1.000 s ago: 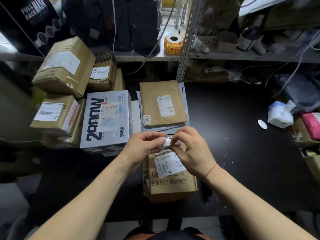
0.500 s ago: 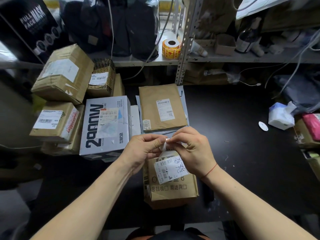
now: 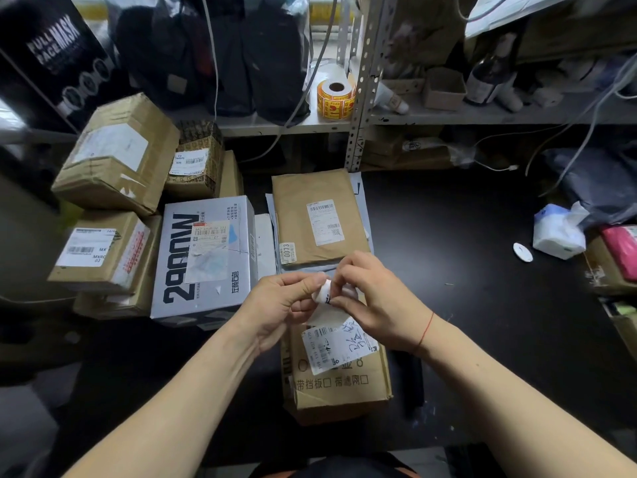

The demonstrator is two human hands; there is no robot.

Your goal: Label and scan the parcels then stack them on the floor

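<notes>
**Peeling a small label over the near parcel**

Head view: L hand (image 3: 279, 305) & R hand (image 3: 375, 305) met above the far end of the brown parcel (image 3: 341, 391), which lay flat at the near edge of the bench (image 3: 465, 270). Both grips were clamped by the fingertips on one small white label (image 3: 325, 292). It looked like they were picking it off its backing, held up close so it could be seen. The parcel sat right below, prob. so the label could drop straight on. It already carried a shipping slip (image 3: 339, 345) w/ barcode & handwriting, facing up for the scan.

Other parcels were parked to the left & behind, leaving the near spot free as a work area.

Count:
- hands: 2
- small label in fingers: 1
- parcel under hands: 1
- flat brown envelope (image 3: 319, 215) on grey mailers: 1; no. of mailers couldn't be told
- grey "2900W" box (image 3: 203, 263): 1
- brown cartons at left: at least 4, e.g. the top one (image 3: 117, 157)
- orange sticker roll (image 3: 336, 100) on shelf: 1, within reach
- tissue pack (image 3: 556, 232): 1
</notes>
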